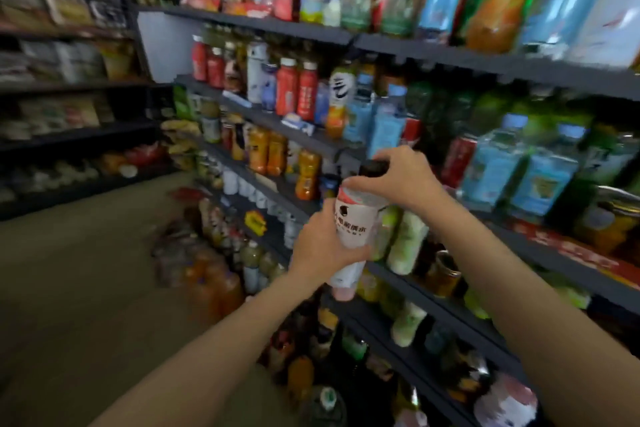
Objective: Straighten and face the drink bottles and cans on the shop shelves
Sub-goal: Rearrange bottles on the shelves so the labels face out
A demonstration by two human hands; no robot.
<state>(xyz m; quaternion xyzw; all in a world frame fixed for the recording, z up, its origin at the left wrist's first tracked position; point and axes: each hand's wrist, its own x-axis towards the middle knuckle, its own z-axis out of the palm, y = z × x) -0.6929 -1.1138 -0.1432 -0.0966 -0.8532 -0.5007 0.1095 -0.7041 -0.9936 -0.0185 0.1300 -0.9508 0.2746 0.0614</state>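
1. The left hand (320, 246) wraps its fingers around the lower body of a white-labelled bottle (351, 229), grasping it from the left side.
2. The right hand (398, 180) curls over the top of the same bottle, its fingers gripping around the dark cap (372, 168).
3. The bottle is held in the air, tilted slightly, in front of the shop shelves (263, 184), just beside pale green bottles (407, 239) on the shelf to its right.
4. Orange bottles (266, 152) stand on the shelf to the left, and red bottles (296, 87) stand one shelf higher.
5. Blue-labelled bottles (388, 128) stand behind the hands; motion blur softens most labels.
6. More bottles stand on the floor (86, 270) at the foot of the shelves.
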